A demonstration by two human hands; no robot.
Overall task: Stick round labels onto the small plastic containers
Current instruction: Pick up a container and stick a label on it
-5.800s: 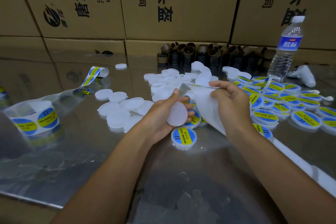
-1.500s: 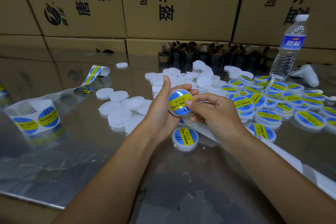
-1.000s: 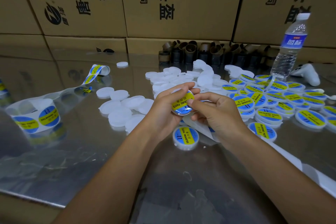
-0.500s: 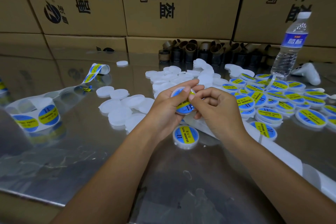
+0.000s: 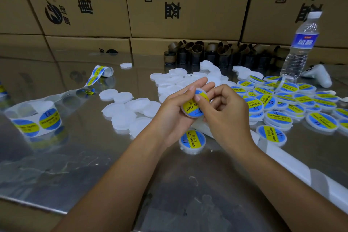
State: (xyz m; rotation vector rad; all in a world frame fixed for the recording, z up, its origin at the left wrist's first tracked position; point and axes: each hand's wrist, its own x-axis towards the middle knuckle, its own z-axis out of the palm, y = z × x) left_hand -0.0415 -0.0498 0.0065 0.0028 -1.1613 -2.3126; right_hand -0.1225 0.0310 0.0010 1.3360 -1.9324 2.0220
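Container [image 5: 190, 108] labelled "SOLDERING PASTE" sits gripped in left hand [image 5: 172, 112]; right hand [image 5: 226, 117] pinches it, thumb on top.

Likely a packing workshop or storeroom: stacked printed cardboard cartons [image 5: 188, 2] behind a metal worktable [image 5: 56, 165] strewn with labelled containers [image 5: 278, 118].

I see open steel tabletop [image 5: 79, 165] at near left; unlabelled lids [image 5: 128, 113], labelled containers [image 5: 278, 107], a water bottle [image 5: 299, 51] and cardboard cores [image 5: 207, 52] crowd the far side.
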